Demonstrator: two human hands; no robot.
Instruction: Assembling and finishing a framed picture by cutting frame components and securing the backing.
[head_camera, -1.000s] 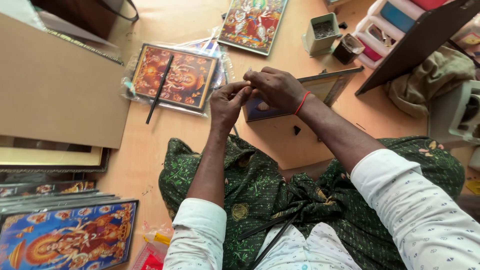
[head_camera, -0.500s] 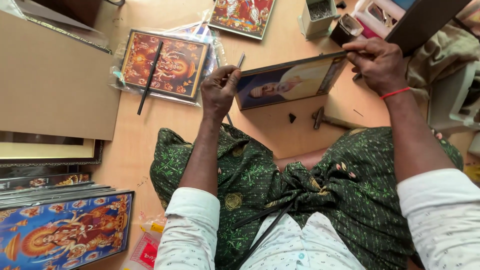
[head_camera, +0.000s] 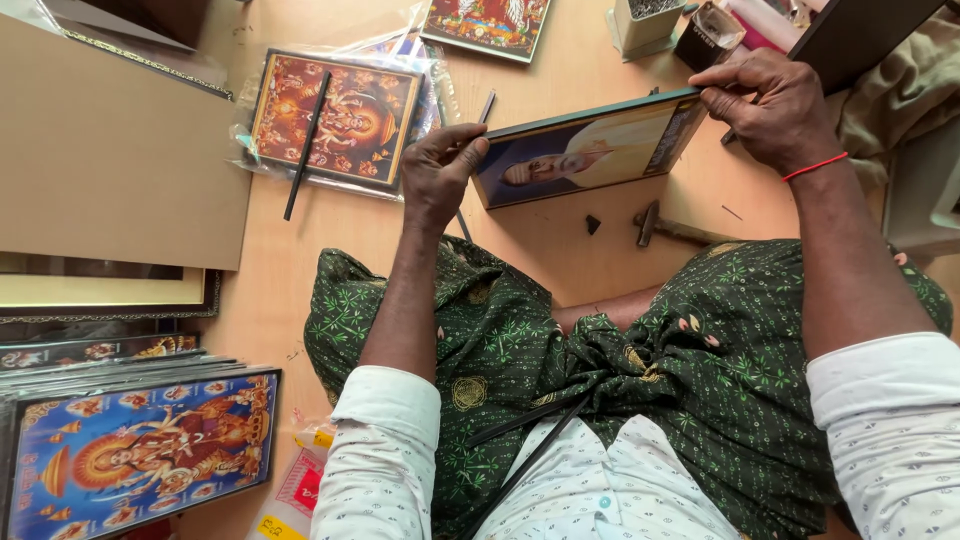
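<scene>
1. Wooden floor (head_camera: 560, 230) is under a framed portrait (head_camera: 585, 150), which stands tilted on its long edge in front of the knees.
2. Left hand (head_camera: 440, 175) pinches its left end; right hand (head_camera: 775, 105) grips the right corner.
3. It could slip and fall flat (only the ends are gripped), I think.
4. Small box (head_camera: 640, 22) near the top: its contents are too small to tell.
</scene>
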